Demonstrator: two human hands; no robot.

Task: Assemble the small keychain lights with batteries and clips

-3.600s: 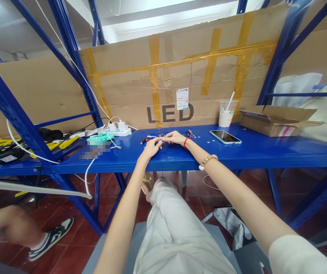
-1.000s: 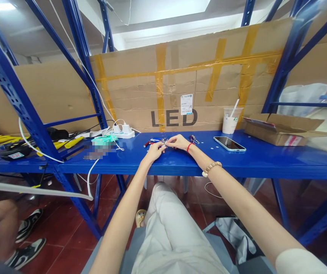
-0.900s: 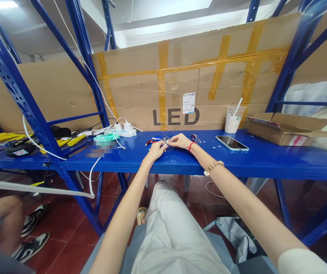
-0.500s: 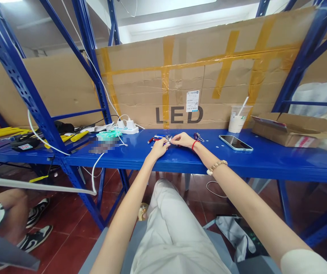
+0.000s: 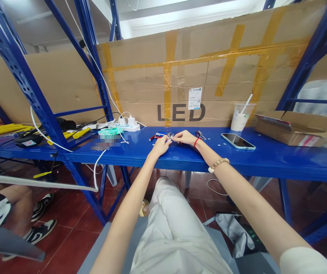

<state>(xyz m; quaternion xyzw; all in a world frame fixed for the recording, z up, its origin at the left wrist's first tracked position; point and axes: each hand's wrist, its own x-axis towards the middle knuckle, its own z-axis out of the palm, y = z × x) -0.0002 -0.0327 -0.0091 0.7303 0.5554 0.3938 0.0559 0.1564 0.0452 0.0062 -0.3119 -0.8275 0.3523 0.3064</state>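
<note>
Both my hands meet over the blue shelf table (image 5: 134, 155). My left hand (image 5: 160, 147) is closed, its fingertips around a small shiny metal piece (image 5: 170, 136) too small to name. Touching the same spot from the right, my right hand (image 5: 184, 137) is pinched, and what its fingertips hold cannot be made out. Just behind and left of my left hand lie small red and blue pen-like items (image 5: 159, 134). Past my right hand sits a dark object with a metal ring (image 5: 200, 134).
A phone (image 5: 238, 141), a plastic cup with a straw (image 5: 240, 116) and an open cardboard box (image 5: 300, 128) are on the right. At left are a white power strip (image 5: 130, 127), cables and yellow tools (image 5: 7, 129). A person's legs (image 5: 17, 194) show lower left.
The view has shifted slightly, so the scene sits a little differently in the picture. My hands stay together at the same place, with only slight finger movement.
</note>
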